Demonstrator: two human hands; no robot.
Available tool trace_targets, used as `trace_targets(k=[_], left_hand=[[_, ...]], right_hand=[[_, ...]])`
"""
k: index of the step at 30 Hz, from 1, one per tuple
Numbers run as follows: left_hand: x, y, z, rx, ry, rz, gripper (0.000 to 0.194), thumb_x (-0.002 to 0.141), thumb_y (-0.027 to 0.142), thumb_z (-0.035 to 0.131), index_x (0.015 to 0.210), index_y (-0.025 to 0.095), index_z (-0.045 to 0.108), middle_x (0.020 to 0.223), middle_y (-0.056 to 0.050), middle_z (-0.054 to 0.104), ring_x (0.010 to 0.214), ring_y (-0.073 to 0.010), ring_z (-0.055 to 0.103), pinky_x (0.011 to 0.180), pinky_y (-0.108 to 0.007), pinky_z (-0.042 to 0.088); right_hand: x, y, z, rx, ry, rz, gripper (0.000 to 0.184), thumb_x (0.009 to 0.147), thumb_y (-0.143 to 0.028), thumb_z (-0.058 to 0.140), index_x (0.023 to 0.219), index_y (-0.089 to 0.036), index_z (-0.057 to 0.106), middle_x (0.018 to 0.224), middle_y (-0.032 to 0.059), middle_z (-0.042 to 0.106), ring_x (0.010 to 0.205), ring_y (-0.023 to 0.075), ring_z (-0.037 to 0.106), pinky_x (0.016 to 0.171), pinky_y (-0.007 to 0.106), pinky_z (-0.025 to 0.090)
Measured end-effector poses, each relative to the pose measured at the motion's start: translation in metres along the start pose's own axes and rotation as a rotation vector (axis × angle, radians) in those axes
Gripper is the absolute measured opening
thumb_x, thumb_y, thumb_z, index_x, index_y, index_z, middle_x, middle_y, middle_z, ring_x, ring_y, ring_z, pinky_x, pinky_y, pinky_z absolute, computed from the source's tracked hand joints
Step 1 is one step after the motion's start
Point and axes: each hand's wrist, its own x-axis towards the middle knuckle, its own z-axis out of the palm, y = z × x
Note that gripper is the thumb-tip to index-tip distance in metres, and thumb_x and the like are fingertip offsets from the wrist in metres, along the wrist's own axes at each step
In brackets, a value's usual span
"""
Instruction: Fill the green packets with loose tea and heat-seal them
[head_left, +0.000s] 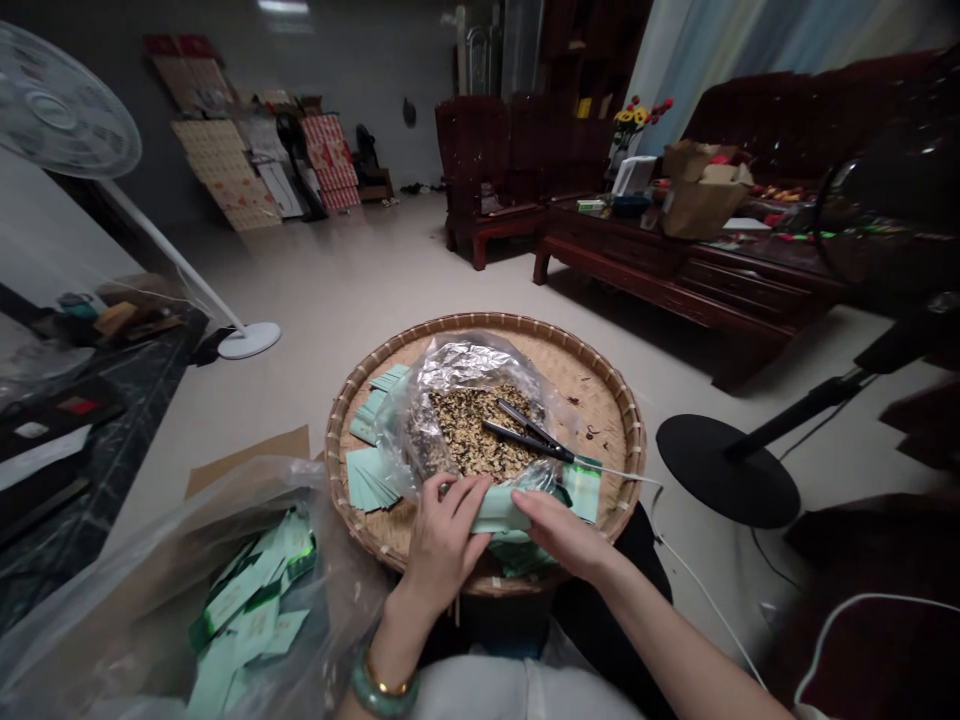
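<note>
Between my two hands, over the near side of a round woven bamboo tray point(630, 400), is a pale green packet point(501, 510). My left hand point(448, 525) grips its left end, and my right hand point(559, 530) pinches its right end. Just beyond lies an open clear plastic bag point(420, 400) full of dark and yellowish dried flakes point(469, 430). A black hair-straightener-like sealing iron point(532, 438) rests on the flakes, jaws apart. Fanned green packets point(370, 480) lie on the tray's left side, and another green packet point(583, 490) lies right of my right hand.
A big clear plastic bag point(135, 590) with several green packets point(251, 610) stands at lower left. The iron's white cord point(705, 585) trails right, near a black fan base point(726, 470). A white fan point(251, 340) stands left; a dark wooden table point(637, 265) is at back right.
</note>
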Motion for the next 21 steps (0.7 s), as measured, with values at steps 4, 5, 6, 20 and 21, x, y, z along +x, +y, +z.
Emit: trace_targets(k=[4, 5, 6, 20, 21], left_hand=[[-0.001, -0.008, 0.0, -0.157, 0.005, -0.031, 0.048, 0.077, 0.024, 0.063, 0.123, 0.018, 0.053, 0.109, -0.011, 0.063, 0.104, -0.0259, 0.05, 0.089, -0.044, 0.046], [-0.001, -0.01, 0.0, -0.188, -0.005, -0.041, 0.047, 0.077, 0.024, 0.063, 0.122, 0.018, 0.054, 0.107, -0.01, 0.064, 0.102, -0.0251, 0.052, 0.087, -0.043, 0.047], [-0.001, -0.01, 0.001, -0.209, -0.012, -0.051, 0.046, 0.077, 0.024, 0.063, 0.121, 0.019, 0.055, 0.106, -0.01, 0.064, 0.1, -0.0245, 0.054, 0.086, -0.043, 0.047], [0.002, -0.013, 0.011, -0.629, -0.107, -0.284, 0.038, 0.082, 0.025, 0.053, 0.118, 0.018, 0.061, 0.118, -0.011, 0.064, 0.106, -0.0216, 0.06, 0.095, -0.04, 0.045], [0.002, -0.014, 0.011, -0.666, -0.108, -0.311, 0.037, 0.082, 0.026, 0.053, 0.118, 0.018, 0.061, 0.119, -0.011, 0.064, 0.107, -0.0217, 0.06, 0.097, -0.04, 0.044]], right_hand=[[-0.005, -0.025, -0.007, -0.207, -0.194, -0.04, 0.036, 0.084, -0.047, 0.054, 0.099, -0.017, 0.066, 0.087, 0.0033, 0.067, 0.077, 0.0165, 0.058, 0.073, 0.029, 0.046], [-0.006, -0.031, -0.008, -0.303, -0.211, -0.08, 0.032, 0.085, -0.043, 0.054, 0.097, -0.017, 0.067, 0.086, 0.0028, 0.067, 0.077, 0.0163, 0.057, 0.073, 0.029, 0.046], [-0.007, -0.036, -0.009, -0.396, -0.211, -0.124, 0.027, 0.086, -0.038, 0.053, 0.094, -0.017, 0.068, 0.085, 0.0027, 0.067, 0.076, 0.0161, 0.057, 0.072, 0.028, 0.045], [0.014, -0.042, -0.035, -0.788, -0.268, -0.366, 0.019, 0.08, -0.036, 0.062, 0.081, -0.016, 0.063, 0.068, -0.0003, 0.062, 0.061, 0.0124, 0.054, 0.056, 0.021, 0.038], [0.014, -0.041, -0.036, -0.807, -0.281, -0.362, 0.019, 0.079, -0.035, 0.063, 0.081, -0.016, 0.062, 0.068, -0.0003, 0.061, 0.061, 0.0125, 0.054, 0.056, 0.021, 0.038]])
